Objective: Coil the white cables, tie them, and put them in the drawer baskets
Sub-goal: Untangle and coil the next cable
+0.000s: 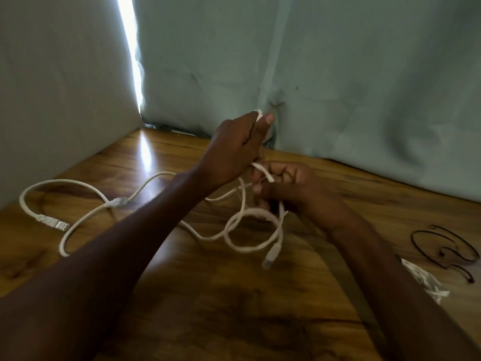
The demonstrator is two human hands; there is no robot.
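While I've got both hands on this thin white network cable (pixel 250 230), my left hand (pixel 234 149) pinches one strand up high and my right hand (pixel 289 188) fingers curl round the small loops just above the glossy wooden tabletop (pixel 208 295). Feels light, floppy and springy I'd guess, so grip where loops cross. I count two cables, the second white cable (pixel 52 201) lying loose on the left, plus thin black wire ties (pixel 442 246), count unclear.

Wooden table (pixel 208 308) under white cable (pixel 86 212)
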